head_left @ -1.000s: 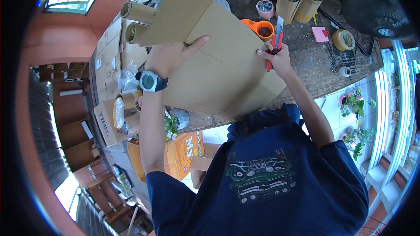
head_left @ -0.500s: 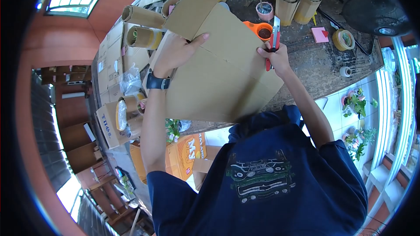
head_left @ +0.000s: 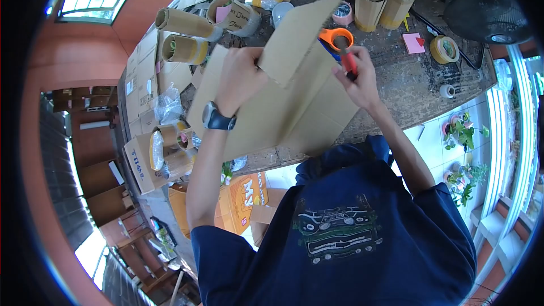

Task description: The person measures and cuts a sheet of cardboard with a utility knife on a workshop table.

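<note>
A large brown cardboard sheet (head_left: 249,116) lies in front of me at the table's near edge, bent along a crease. Its upper flap (head_left: 306,39) stands raised and tilted to the right. My left hand (head_left: 243,76), with a watch on the wrist, is closed on the lower left end of that flap. My right hand (head_left: 361,82) is wrapped round a red utility knife (head_left: 349,65), beside the sheet's right edge. Whether the blade is out I cannot see. Just beyond the knife is an orange ring-shaped handle (head_left: 347,35) with a blue part below it.
Cardboard tubes (head_left: 372,3) stand at the back, some holding plants. More tubes (head_left: 184,22) lie at the left near bubble wrap (head_left: 168,105). On the right are pink notes (head_left: 413,43), a tape roll (head_left: 445,50) and a black fan (head_left: 481,14). An orange carton (head_left: 241,198) sits below the table.
My left hand has moved right with the flap, which now leans right, and the sheet has bent. In my right hand the knife has turned, its front end no longer pointing upward in view.
</note>
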